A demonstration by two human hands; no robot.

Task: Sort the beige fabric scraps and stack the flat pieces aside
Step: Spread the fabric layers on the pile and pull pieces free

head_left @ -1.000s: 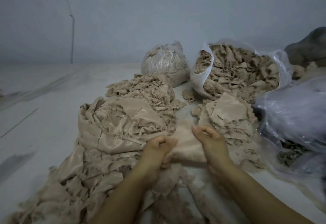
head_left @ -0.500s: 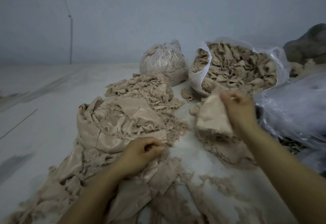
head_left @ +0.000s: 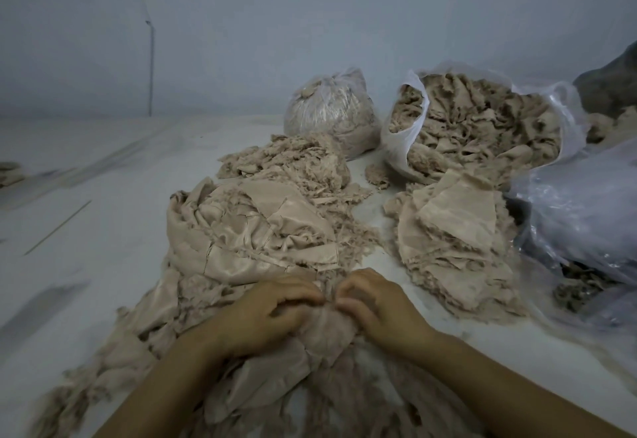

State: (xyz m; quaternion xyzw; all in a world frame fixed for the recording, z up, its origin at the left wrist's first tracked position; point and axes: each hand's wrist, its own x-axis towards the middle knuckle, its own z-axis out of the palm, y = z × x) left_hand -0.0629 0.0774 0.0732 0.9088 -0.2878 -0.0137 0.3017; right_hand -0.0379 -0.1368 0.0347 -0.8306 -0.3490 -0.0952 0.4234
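Both hands, left point(head_left: 272, 303) and right point(head_left: 375, 299), pinched one bunched scrap point(head_left: 327, 330) on the near heap point(head_left: 241, 248). We judged: spread it flat before adding to the stack point(head_left: 455, 237) at right.

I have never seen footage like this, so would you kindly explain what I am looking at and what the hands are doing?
There is no machine here: a camera worn on a person's head looks down at their bare hands. The left hand and right hand both grip one bunched beige scrap from the loose pile in front. To the right lies the stack of flat pieces. Behind stand an open bag of scraps and a tied bag, all on a pale surface.
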